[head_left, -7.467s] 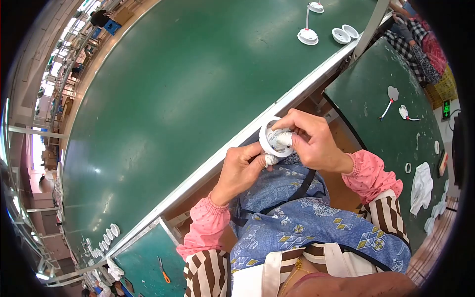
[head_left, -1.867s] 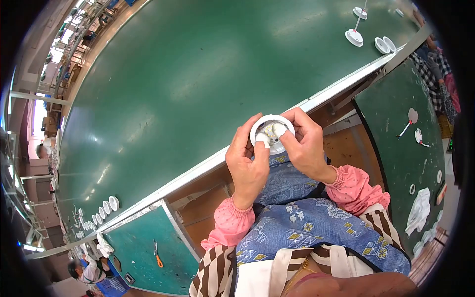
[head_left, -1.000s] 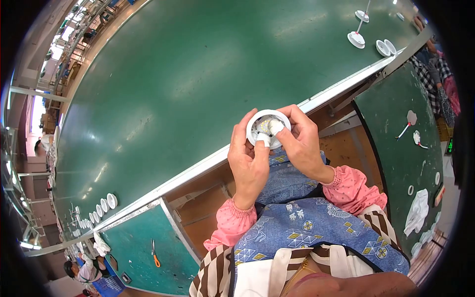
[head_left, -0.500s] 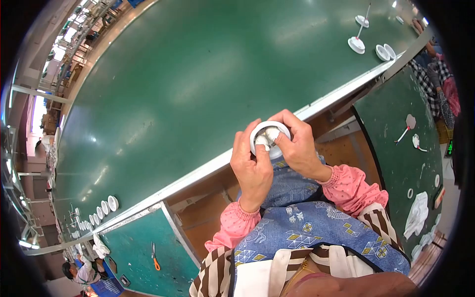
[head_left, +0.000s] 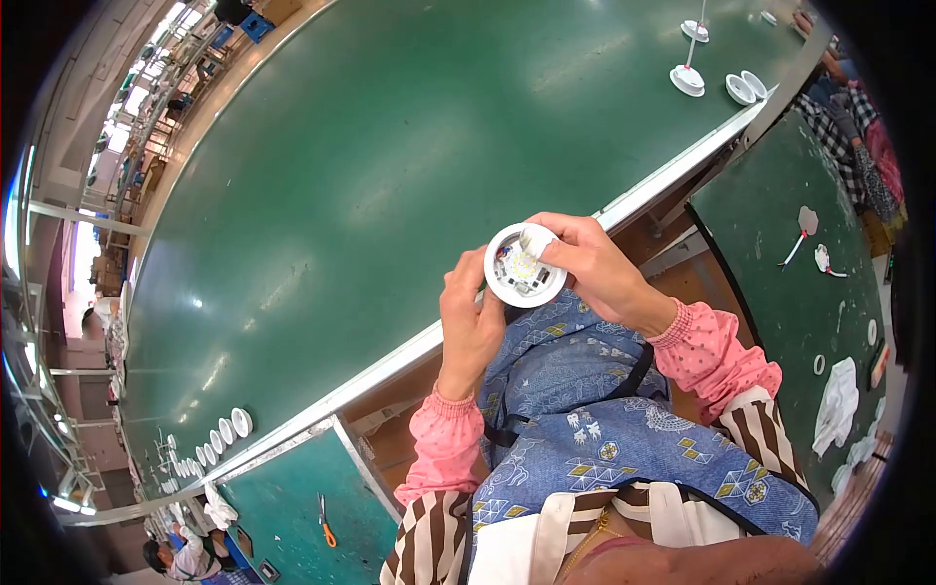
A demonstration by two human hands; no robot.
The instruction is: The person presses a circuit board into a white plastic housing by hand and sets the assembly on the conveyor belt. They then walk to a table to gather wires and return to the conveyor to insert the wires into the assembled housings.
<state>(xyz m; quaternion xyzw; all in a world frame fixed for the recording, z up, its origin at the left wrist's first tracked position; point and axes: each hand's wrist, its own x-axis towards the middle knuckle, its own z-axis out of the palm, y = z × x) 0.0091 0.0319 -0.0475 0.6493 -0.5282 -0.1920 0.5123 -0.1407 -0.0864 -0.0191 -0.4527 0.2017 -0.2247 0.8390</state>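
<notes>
A round white housing (head_left: 503, 290) with a circuit board and small components inside is held up over the near edge of the green table (head_left: 390, 175). My left hand (head_left: 470, 317) grips its left rim, fingers curled behind it. My right hand (head_left: 590, 263) holds the right side, its covered thumb resting over the upper part of the board. The inside of the housing faces me.
Several white rings (head_left: 226, 429) stand in a row at the lower left. Orange-handled scissors (head_left: 328, 533) lie on the left side table. White cloth (head_left: 837, 408) and small parts lie on the right side table. White round parts (head_left: 687, 81) sit at the upper right, near another person.
My left thumb has moved out of the housing to its outer left side, so the board inside now shows. The housing has shifted slightly left, and the camera view has turned a little.
</notes>
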